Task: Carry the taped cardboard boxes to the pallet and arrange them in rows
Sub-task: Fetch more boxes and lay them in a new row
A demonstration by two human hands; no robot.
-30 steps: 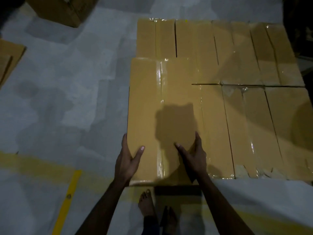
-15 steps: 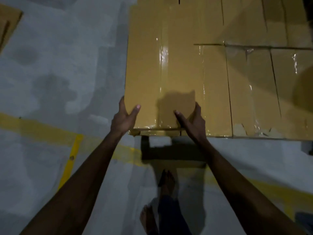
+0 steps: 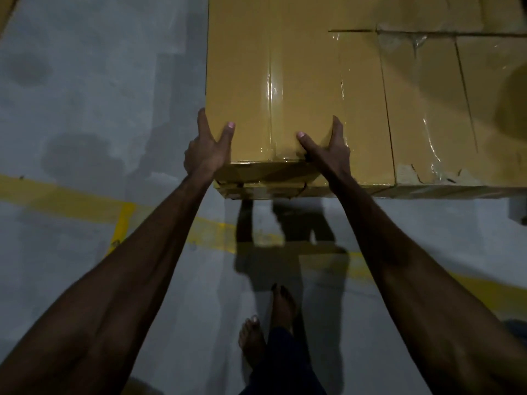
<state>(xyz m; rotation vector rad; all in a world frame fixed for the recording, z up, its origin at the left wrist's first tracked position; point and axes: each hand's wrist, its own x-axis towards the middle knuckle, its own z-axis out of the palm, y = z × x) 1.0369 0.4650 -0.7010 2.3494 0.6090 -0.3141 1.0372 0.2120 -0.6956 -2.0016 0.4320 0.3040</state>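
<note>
A taped brown cardboard box (image 3: 265, 81) lies at the left end of the stack of boxes, its near end facing me. My left hand (image 3: 209, 149) holds its near left corner, thumb on top and fingers down the left side. My right hand (image 3: 325, 151) holds the near right corner, thumb on top, fingers between this box and the neighbouring taped box (image 3: 365, 109). More taped boxes (image 3: 445, 104) lie in rows to the right. The pallet beneath them is hidden.
Grey concrete floor (image 3: 85, 95) spreads to the left and in front of the stack. A yellow floor line (image 3: 71, 201) crosses below the boxes. My bare feet (image 3: 268, 323) stand on the floor just short of the stack.
The box has slid further forward onto the row, and both arms have stretched out with it. The view has tipped down and my feet have stepped forward.
</note>
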